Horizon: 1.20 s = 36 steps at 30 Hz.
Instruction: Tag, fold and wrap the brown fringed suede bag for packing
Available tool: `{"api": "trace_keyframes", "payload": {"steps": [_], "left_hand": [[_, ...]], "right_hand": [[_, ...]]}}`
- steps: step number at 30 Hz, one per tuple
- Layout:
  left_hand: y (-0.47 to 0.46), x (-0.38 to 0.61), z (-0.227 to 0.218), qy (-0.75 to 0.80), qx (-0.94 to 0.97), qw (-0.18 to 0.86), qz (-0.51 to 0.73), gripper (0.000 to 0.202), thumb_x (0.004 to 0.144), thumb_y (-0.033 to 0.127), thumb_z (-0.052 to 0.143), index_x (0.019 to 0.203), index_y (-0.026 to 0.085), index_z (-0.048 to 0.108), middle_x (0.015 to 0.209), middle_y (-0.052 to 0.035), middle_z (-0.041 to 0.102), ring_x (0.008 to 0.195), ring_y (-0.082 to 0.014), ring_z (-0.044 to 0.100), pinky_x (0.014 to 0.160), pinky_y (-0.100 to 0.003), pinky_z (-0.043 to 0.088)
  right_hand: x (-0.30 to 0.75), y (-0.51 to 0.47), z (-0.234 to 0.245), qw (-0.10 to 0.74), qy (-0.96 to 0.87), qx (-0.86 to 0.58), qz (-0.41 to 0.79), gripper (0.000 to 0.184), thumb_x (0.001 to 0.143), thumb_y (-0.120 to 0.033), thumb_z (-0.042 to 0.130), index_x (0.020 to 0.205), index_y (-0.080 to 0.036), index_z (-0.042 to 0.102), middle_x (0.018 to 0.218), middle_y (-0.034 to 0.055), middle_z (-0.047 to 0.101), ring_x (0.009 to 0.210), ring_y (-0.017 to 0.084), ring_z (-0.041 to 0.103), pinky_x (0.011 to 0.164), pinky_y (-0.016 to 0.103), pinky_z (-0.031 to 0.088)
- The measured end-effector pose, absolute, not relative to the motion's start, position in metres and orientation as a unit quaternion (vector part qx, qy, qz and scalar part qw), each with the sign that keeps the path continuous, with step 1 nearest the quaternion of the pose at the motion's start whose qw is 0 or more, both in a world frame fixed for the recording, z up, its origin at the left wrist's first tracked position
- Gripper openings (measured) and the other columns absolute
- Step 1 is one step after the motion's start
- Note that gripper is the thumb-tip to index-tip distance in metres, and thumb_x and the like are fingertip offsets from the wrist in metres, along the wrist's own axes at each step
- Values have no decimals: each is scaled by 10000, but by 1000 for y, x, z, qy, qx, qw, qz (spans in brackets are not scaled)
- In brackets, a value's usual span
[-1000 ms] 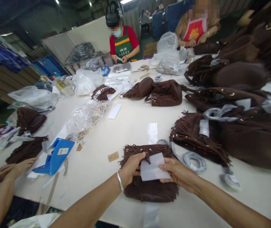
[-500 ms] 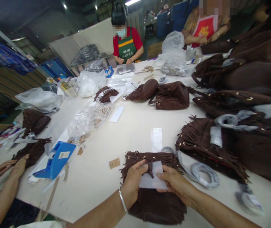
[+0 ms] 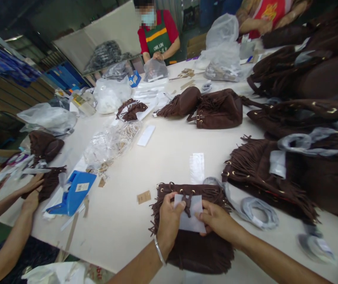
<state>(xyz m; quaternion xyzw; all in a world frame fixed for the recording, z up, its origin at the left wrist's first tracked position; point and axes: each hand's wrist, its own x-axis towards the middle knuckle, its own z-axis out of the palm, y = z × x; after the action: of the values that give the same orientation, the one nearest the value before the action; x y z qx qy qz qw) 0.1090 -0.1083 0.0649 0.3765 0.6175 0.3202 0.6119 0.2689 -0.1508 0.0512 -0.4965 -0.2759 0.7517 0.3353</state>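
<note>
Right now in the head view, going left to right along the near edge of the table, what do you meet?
Co-worker's hands → blue tape dispenser → small brown tag → left hand → white sheet → right hand → grey strap coil.

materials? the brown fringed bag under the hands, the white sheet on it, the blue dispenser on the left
Brown fringed bag: looks like suede or a suede-like fabric, with a matte, napped surface, cut fringe and gold-coloured metal eyelets.
Translucent white sheet, pinched by the left hand and right hand: probably thin frosted plastic or tissue; the bag shows faintly through.
Blue tape dispenser: glossy moulded plastic, by the look.
</note>
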Motion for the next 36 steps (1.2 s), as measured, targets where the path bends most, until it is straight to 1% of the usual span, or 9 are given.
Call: {"api": "trace_keyframes", "payload": {"steps": [6, 10, 13, 15, 17, 21, 26, 30, 36], "left_hand": [[-109, 108, 76, 531, 317, 723, 306, 423, 721, 408, 774, 1013, 139, 628, 882, -79, 705, 683, -174, 644, 623, -263, 494], [-104, 105, 80, 505, 284, 765, 280, 383, 742, 414, 763, 993, 147, 650, 859, -72, 706, 703, -179, 658, 640, -264, 505], [-95, 101, 78, 499, 251, 798, 226, 289, 731, 344, 781, 896, 139, 661, 854, -78, 703, 705, -173, 659, 689, -288, 532], [-88, 98, 76, 495, 236, 815, 188, 234, 727, 273, 780, 871, 132, 663, 890, -98, 708, 713, -174, 662, 702, -306, 546], [-83, 95, 74, 485, 225, 829, 163, 227, 749, 225, 752, 939, 132, 669, 960, -121, 714, 739, -174, 670, 704, -300, 550], [-82, 93, 73, 464, 208, 847, 157, 279, 817, 283, 687, 1063, 157, 649, 1057, -140, 709, 830, -197, 686, 761, -320, 555], [-85, 92, 72, 475, 198, 841, 169, 285, 816, 311, 683, 1069, 185, 645, 954, -87, 710, 752, -188, 674, 757, -357, 560], [-85, 91, 69, 472, 206, 842, 165, 289, 804, 313, 693, 1061, 190, 643, 947, -82, 707, 726, -185, 669, 727, -348, 557], [-86, 93, 71, 470, 199, 842, 173, 331, 799, 303, 702, 1104, 185, 651, 955, -64, 681, 677, -139, 641, 672, -289, 543]], "right_hand": [[265, -153, 44, 345, -320, -499, 728, 400, 722, -429, 622, 1025, -176, 560, 626, -33, 583, 494, 127, 544, 476, 239, 457], [269, -155, 40, 340, -325, -515, 717, 383, 752, -438, 615, 1027, -174, 574, 674, -11, 610, 521, 142, 559, 496, 271, 504], [282, -160, 47, 339, -352, -522, 699, 318, 777, -426, 624, 971, -176, 594, 761, 18, 645, 623, 154, 605, 537, 255, 526], [295, -161, 56, 299, -367, -501, 724, 340, 796, -442, 626, 1006, -177, 594, 778, 22, 647, 633, 148, 611, 516, 229, 518], [310, -157, 66, 232, -372, -486, 756, 382, 792, -461, 647, 1041, -176, 600, 723, 2, 616, 556, 117, 566, 451, 195, 483], [331, -136, 76, 106, -398, -452, 791, 331, 753, -440, 700, 924, -158, 671, 581, -41, 517, 448, 51, 420, 392, 130, 400], [325, -104, 76, 9, -453, -436, 778, 286, 727, -429, 712, 834, -164, 686, 605, -18, 559, 441, 52, 424, 361, 125, 370], [311, -91, 73, 15, -479, -490, 728, 294, 652, -400, 776, 712, -165, 610, 539, -47, 468, 425, 57, 391, 334, 141, 360], [322, -117, 73, 83, -397, -498, 767, 342, 726, -438, 739, 840, -148, 598, 560, -51, 498, 423, 40, 425, 386, 138, 443]]}}
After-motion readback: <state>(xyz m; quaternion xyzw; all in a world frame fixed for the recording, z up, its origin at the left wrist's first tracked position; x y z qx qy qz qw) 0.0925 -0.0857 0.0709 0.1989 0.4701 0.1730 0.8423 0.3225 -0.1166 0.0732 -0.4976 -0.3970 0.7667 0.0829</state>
